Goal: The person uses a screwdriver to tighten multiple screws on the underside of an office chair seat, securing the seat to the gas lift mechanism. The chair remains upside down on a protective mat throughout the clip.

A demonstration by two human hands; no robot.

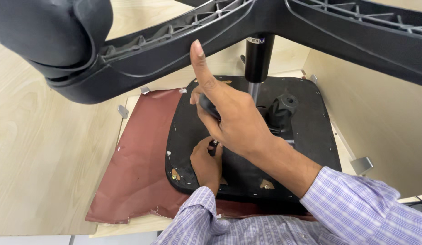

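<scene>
While hands [220, 136] work, chair base [174, 41] overhangs

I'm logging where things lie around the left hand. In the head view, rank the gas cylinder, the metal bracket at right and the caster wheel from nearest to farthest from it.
From the left hand:
1. Gas cylinder, up and right, at the seat's middle.
2. Metal bracket, far right, on the board's edge.
3. Caster wheel, top left corner.

Matt black fabric seat underside [310, 122]
</scene>
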